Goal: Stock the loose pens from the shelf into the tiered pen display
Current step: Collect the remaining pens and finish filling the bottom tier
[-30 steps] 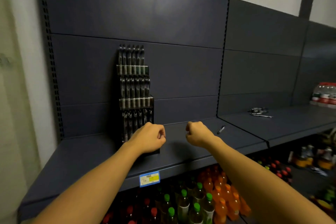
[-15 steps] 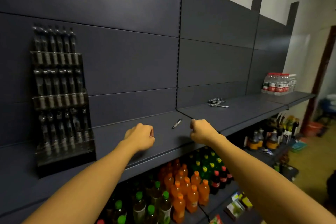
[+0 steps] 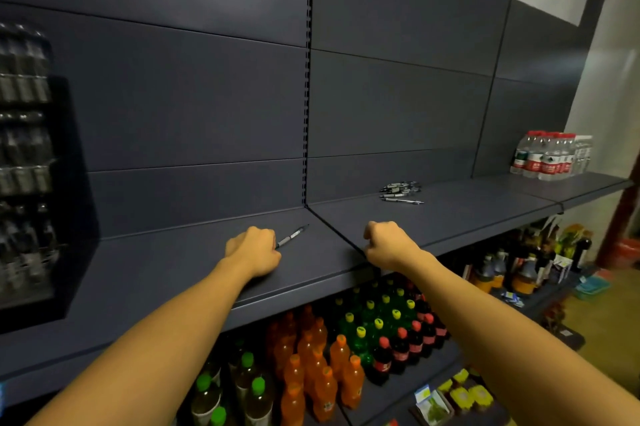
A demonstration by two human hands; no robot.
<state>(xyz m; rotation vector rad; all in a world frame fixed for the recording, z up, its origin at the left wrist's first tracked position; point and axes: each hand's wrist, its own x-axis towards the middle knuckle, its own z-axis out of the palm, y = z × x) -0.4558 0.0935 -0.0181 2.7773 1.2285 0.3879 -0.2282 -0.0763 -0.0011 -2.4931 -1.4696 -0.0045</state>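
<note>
Left hand [image 3: 254,249]: fingers curled into a fist over the shelf [image 3: 156,273], knuckles up; its fingertips are hidden, and it meets the near end of a pen [image 3: 292,236], so whether this grip holds the pen cannot be told.
Right hand [image 3: 388,244]: fist curled, holding nothing visible, at the front edge where two shelf sections join.
Pen: lies on the shelf, slanting up and right from the left hand.
Pen pile [image 3: 401,191]: loose pens on the next shelf section, well apart from both hands.
Display [image 3: 27,162]: tiered, blurred, at far left, pens in its rows.
Below: soda bottles [image 3: 322,366] in orange, green, dark.
Far right: water bottles [image 3: 550,155] on the shelf.
</note>
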